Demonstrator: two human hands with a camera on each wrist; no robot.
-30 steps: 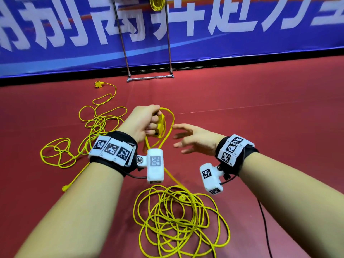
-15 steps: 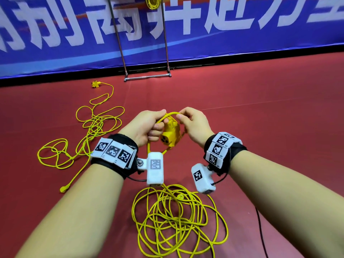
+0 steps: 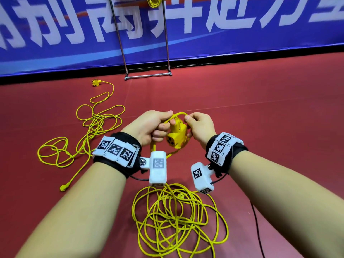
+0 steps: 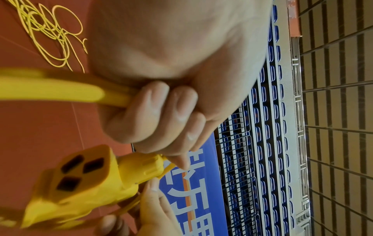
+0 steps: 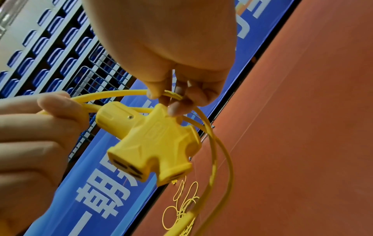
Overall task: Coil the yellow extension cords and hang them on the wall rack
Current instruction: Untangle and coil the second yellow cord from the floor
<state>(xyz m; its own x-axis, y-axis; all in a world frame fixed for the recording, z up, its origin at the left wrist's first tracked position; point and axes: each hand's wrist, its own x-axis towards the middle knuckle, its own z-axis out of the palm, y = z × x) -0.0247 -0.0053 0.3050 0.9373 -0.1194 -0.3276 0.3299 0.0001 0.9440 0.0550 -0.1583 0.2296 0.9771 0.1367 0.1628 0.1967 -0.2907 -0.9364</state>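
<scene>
A yellow three-way socket head (image 3: 176, 137) (image 4: 78, 180) (image 5: 153, 143) hangs between my hands at chest height. My left hand (image 3: 150, 127) (image 4: 161, 115) grips the yellow cord (image 3: 176, 116) (image 4: 60, 89) just behind the socket. My right hand (image 3: 200, 127) (image 5: 175, 89) pinches a small loop of the same cord (image 5: 121, 94) at its top. The rest of that cord lies in a loose pile (image 3: 176, 220) on the floor below my wrists. A second yellow cord (image 3: 93, 127) sprawls at the left. The metal rack (image 3: 147, 41) stands at the wall with a coiled yellow cord (image 3: 153, 1) hung on it.
Red floor (image 3: 260, 127) stretches open to the right. A blue banner (image 3: 242, 25) runs along the back wall. The second cord's socket end (image 3: 95, 83) lies near the rack's foot, its plug (image 3: 64, 187) by my left forearm. A thin black cable (image 3: 258, 229) trails under my right arm.
My right hand came in from open and apart and now pinches the cord loop beside my left hand. The socket head has swung down to hang between both hands.
</scene>
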